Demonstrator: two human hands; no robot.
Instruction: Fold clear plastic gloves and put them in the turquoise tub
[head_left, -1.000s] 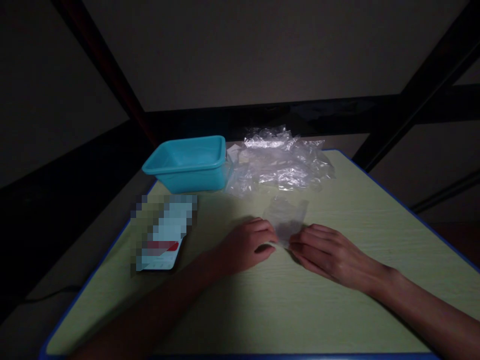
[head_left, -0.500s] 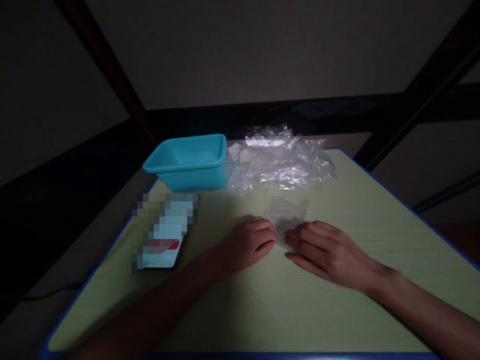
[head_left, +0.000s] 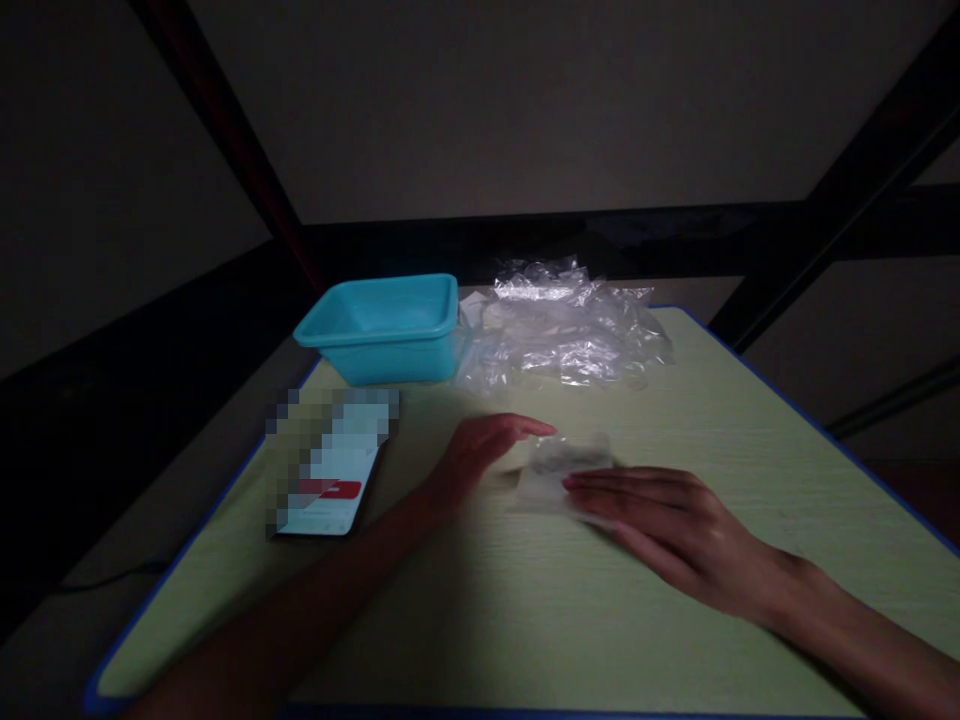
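A small clear plastic bag lies on the table in front of me, looking partly folded. My right hand rests over its right side, fingers straight and close together, laid flat on the plastic. The thumb is along the near edge, partly hidden. My left hand is at the bag's left, somewhat blurred, with fingers stretched out and apart from the thumb. Its fingertips reach the bag's far left corner; whether they touch it I cannot tell.
A turquoise plastic basin stands at the back left. Beside it a heap of crinkled clear plastic bags spreads along the far edge. A phone with a lit screen lies at left on the pale green, blue-edged table.
The bag has come slightly nearer me and looks more folded. My left hand has opened from a closed pose and drawn a little left; my right fingers have come together over the bag.
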